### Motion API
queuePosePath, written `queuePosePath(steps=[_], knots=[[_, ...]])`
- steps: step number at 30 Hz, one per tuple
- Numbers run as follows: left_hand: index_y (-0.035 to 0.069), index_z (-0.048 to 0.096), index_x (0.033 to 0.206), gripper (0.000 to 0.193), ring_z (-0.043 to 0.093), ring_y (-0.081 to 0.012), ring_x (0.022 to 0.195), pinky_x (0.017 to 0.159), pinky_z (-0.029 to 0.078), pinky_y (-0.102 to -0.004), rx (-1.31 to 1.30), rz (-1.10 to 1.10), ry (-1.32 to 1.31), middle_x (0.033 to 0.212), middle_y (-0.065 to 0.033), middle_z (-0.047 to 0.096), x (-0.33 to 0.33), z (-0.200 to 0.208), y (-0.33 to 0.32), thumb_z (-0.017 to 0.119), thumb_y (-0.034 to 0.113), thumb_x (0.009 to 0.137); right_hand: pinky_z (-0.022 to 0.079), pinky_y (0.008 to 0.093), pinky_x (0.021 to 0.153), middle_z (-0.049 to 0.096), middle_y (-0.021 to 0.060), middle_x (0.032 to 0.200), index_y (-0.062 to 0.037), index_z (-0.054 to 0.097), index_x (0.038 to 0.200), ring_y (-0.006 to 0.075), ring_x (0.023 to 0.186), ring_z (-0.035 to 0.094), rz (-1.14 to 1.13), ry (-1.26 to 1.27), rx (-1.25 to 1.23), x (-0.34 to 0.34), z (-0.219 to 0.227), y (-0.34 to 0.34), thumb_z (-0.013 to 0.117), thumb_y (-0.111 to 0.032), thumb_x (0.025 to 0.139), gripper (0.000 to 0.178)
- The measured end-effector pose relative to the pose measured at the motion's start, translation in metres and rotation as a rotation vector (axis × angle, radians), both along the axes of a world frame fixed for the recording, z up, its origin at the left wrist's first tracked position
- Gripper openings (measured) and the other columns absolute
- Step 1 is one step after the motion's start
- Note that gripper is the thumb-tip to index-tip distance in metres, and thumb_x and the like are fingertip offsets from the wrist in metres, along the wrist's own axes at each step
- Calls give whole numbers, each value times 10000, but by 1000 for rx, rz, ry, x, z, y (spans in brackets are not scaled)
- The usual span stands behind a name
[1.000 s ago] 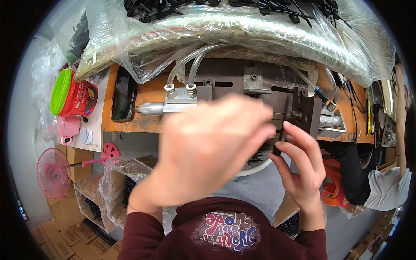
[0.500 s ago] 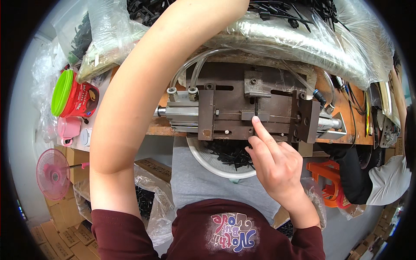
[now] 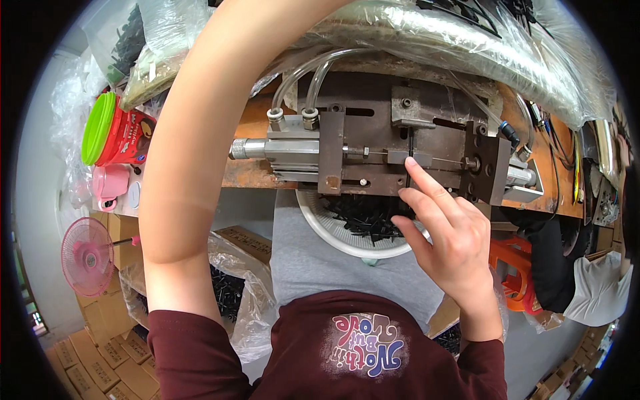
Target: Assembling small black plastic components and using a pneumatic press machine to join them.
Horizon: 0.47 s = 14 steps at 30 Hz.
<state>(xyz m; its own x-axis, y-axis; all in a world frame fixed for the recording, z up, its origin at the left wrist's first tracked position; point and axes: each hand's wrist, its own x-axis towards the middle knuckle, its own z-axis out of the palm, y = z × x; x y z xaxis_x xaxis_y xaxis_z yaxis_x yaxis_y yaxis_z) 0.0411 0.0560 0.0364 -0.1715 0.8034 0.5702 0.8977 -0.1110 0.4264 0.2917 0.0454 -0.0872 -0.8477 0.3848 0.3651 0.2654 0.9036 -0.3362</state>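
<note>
The tip of my right index finger presses on a thin black plastic piece (image 3: 411,141) lying across a small grey block in a metal fixture (image 3: 377,121). My right hand (image 3: 448,223) is open, its index finger stretched out and its thumb apart, gripping nothing. Silver air cylinders flank the fixture, the left cylinder (image 3: 292,155) and the right cylinder (image 3: 520,176), with thin rods pointing at the block. My left forearm (image 3: 193,153) reaches up across the view past the top edge, so that hand is out of sight.
Under the fixture, a white basket (image 3: 319,230) on my lap holds black plastic pieces. Plastic bags (image 3: 467,50) of parts lie behind. At left are a red bucket (image 3: 123,137), a pink cup (image 3: 110,183) and a pink fan (image 3: 87,257). An orange stool (image 3: 512,263) and another person's sleeve (image 3: 548,263) are at right.
Both cylinder rods have come further inward toward the block. My right thumb has spread away from the fingers, while the index fingertip stays on the black piece. The whole view has shifted slightly.
</note>
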Motion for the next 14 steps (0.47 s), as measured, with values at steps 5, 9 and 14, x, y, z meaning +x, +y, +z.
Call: queuePosePath(steps=[5,9,14], knots=[[-13,753,966,150,701,-184,678,593,534,-319,146,-52,-287,826,-114,726,16,-2,-58,724,115,893,494,237,601,720,121,1184,-16,707,1039,87,644,617,23,205,-124,-5,34,27,836,-48,751,316],[8,753,961,191,692,-154,799,615,524,-240,120,28,-257,966,-105,722,30,-19,-83,794,23,774,437,216,581,745,81,1081,-26,722,1030,70,636,568,-116,360,73,-28,69,70,806,-32,785,258],[64,772,956,309,692,-227,1031,803,575,-287,24,-119,-166,1180,-107,688,57,-42,-100,877,37,667,510,333,694,724,171,962,-9,729,996,262,768,661,-123,257,290,-83,102,115,711,-77,800,209]])
